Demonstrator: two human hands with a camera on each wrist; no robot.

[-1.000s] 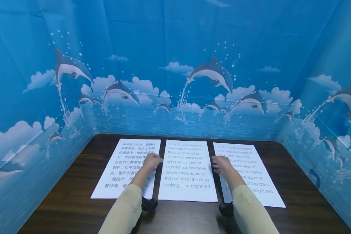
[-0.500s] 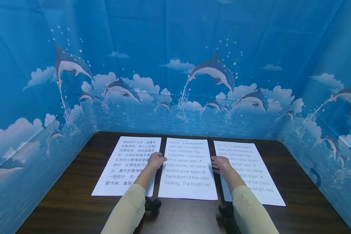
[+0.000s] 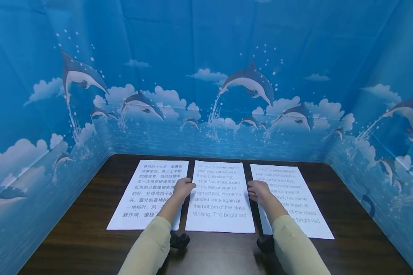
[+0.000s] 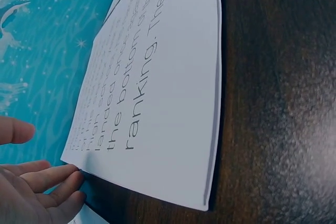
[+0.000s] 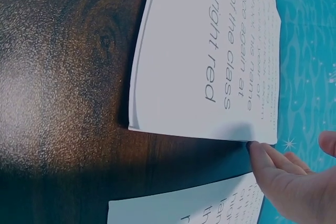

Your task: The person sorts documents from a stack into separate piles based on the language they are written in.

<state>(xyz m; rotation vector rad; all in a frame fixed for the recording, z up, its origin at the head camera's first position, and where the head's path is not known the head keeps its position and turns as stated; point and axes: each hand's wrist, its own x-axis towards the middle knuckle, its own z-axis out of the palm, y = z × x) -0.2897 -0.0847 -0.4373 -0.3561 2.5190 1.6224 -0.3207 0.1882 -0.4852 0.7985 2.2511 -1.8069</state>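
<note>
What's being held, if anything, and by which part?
Nothing is held: left grip and right grip only touch the middle paper stack at its side edges.

Between the hands (image 3: 183,189) (image 3: 260,193), the flat middle papers (image 3: 220,196) leave free passage above; beyond, the curtain (image 3: 179,38) bars the way.

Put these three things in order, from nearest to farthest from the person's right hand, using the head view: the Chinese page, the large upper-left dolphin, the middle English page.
1. Middle English page: immediately left of the right hand.
2. Chinese page: farther left, on the other side of the middle one.
3. Large dolphin: farthest, upper left, printed on the backdrop.
</note>
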